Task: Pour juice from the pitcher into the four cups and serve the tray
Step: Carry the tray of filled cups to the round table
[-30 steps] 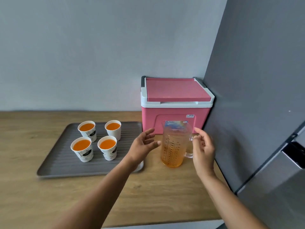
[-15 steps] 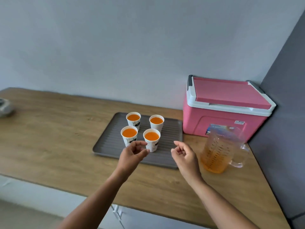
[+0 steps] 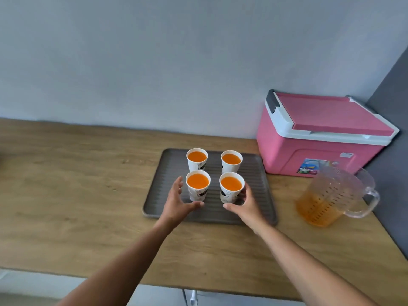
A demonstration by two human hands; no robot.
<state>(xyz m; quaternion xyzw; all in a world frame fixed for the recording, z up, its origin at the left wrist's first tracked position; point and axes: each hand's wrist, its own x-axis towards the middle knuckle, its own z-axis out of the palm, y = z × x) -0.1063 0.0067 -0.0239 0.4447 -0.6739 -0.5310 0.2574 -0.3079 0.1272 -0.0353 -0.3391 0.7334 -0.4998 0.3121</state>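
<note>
A grey ridged tray (image 3: pixel 256 195) lies on the wooden counter. On it stand two back paper cups (image 3: pixel 197 160) (image 3: pixel 231 162) and two front ones, all filled with orange juice. My left hand (image 3: pixel 178 202) is open and cupped around the front-left cup (image 3: pixel 198 186), fingers to its left and thumb in front of its base. My right hand (image 3: pixel 246 205) curves, open, around the front-right cup (image 3: pixel 231 188), with its fingers close against the cup's right side. The clear pitcher (image 3: pixel 326 195), about a third full of juice, stands free on the counter to the right of the tray.
A pink cooler box (image 3: pixel 313 149) with a white rim sits shut against the wall behind the pitcher. A dark grey panel (image 3: pixel 393 120) closes off the right side. The wooden counter (image 3: pixel 77 195) stretches to the left, and its front edge runs below my forearms.
Both hands left the pitcher, which stays on the counter, moved left over the tray and reached forward around the two front cups. The view swung left and down.
</note>
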